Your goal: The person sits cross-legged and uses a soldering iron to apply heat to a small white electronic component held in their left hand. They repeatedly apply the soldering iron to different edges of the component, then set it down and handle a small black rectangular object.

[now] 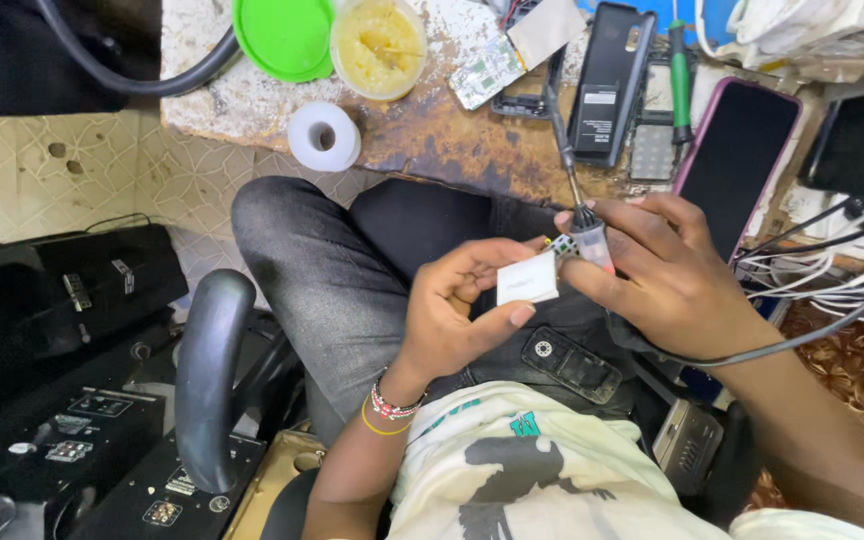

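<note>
Pinching a small white block (527, 279) over the lap, the left hand (452, 315) steadies it — the right hand (667, 270) grips the soldering iron (574, 190) like a pen, tip down at the block's edge.

Bright, even daylight, soft shadows, sharp focus at centre, wide-angle bending at the edges.

The worktop (432, 135) lies far, the lap near. On it, from left to right: a lid (284, 36), an open tub (378, 45), a tape roll (323, 136) nearer, a circuit board (487, 70), a handset (609, 82), a phone (737, 160). Cables (832, 275) lie at right.
</note>
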